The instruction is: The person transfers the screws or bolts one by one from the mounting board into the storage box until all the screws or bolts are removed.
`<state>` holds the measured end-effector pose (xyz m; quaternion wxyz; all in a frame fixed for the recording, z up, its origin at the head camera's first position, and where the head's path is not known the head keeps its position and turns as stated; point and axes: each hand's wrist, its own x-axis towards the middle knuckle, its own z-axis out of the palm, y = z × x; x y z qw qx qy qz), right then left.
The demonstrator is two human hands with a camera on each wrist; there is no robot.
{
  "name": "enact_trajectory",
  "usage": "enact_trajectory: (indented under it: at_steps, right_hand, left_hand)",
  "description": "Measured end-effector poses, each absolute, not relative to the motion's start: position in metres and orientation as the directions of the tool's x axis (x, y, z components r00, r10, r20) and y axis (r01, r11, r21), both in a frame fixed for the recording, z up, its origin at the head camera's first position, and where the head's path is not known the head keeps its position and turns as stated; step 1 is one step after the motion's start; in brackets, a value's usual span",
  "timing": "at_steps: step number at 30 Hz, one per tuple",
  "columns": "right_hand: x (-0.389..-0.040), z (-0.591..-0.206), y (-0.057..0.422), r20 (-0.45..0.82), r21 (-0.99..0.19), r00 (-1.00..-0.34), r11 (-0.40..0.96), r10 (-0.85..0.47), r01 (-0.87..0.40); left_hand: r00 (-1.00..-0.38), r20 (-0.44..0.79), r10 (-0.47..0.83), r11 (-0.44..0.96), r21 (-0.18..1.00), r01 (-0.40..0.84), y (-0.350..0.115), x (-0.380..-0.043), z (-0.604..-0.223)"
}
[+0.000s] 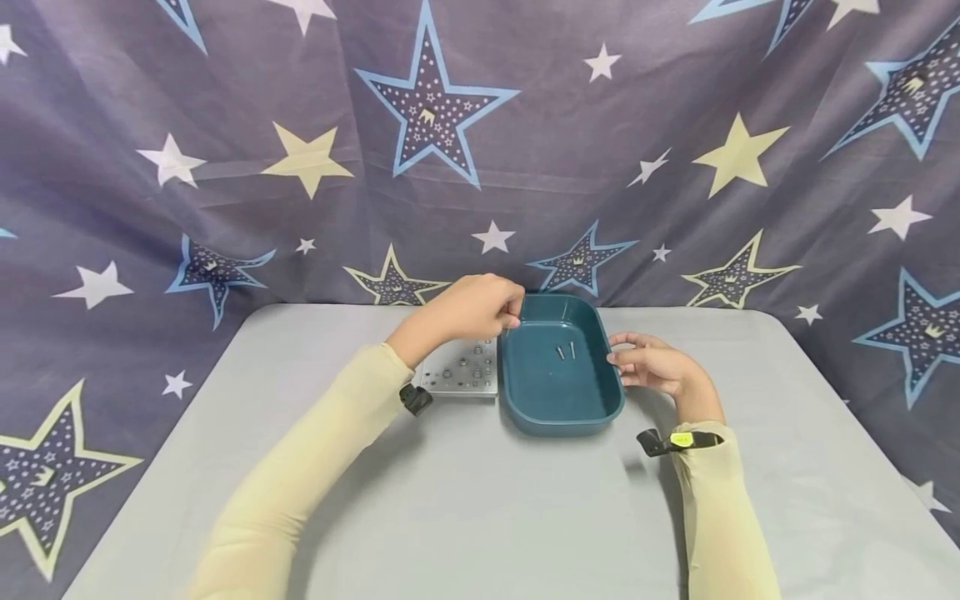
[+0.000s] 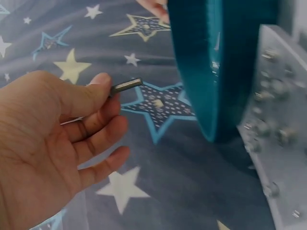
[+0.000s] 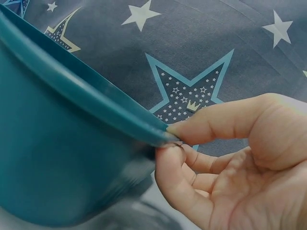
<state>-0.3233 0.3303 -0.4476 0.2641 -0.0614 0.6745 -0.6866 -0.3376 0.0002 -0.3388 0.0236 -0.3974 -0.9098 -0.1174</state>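
My left hand (image 1: 480,307) is above the left rim of a teal plastic tray (image 1: 564,421). In the left wrist view, its thumb and forefinger pinch a small metal bolt (image 2: 127,86); the fingers cover one end. On the opposite side, my right hand (image 1: 651,363) grips the tray's right rim between thumb and fingers, as the right wrist view also shows. Two slim silver screws (image 1: 560,352) lie inside the tray. Left of the tray, partly under my left forearm, lies a metal plate (image 1: 459,388) with several nuts and bolt heads on it.
A pale grey table (image 1: 480,508) carries everything. Directly behind it hangs a dark curtain (image 1: 555,208) printed with stars. Each wrist wears a black strap; the right strap (image 1: 703,439) has a yellow-green tag.
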Motion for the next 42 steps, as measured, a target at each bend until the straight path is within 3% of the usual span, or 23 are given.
enact_trajectory:
  at_steps: [17,33,37,42]
  right_hand:
    - [-0.325,-0.446,0.329,-0.278,-0.958,-0.854,0.059,-0.44,0.282]
    - [-0.324,-0.448,0.33,-0.28,-0.953,-0.853,0.022,-0.441,0.302]
    - [-0.325,-0.448,0.33,-0.278,-0.953,-0.853,0.016,-0.442,0.302]
    - [-0.324,-0.448,0.331,-0.274,-0.953,-0.851,0.011,-0.447,0.301]
  left_hand:
    - [-0.65,-0.013,0.76,0.613,0.348,0.709,0.059,-0.37,-0.313]
    - [-0.72,-0.14,0.68,0.681,0.484,0.55,0.079,-0.391,-0.327]
    - [-0.758,-0.201,0.62,0.745,0.452,0.49,0.083,-0.396,-0.333]
    - [-0.794,-0.266,0.547,0.829,0.306,0.468,0.09,-0.402,-0.341]
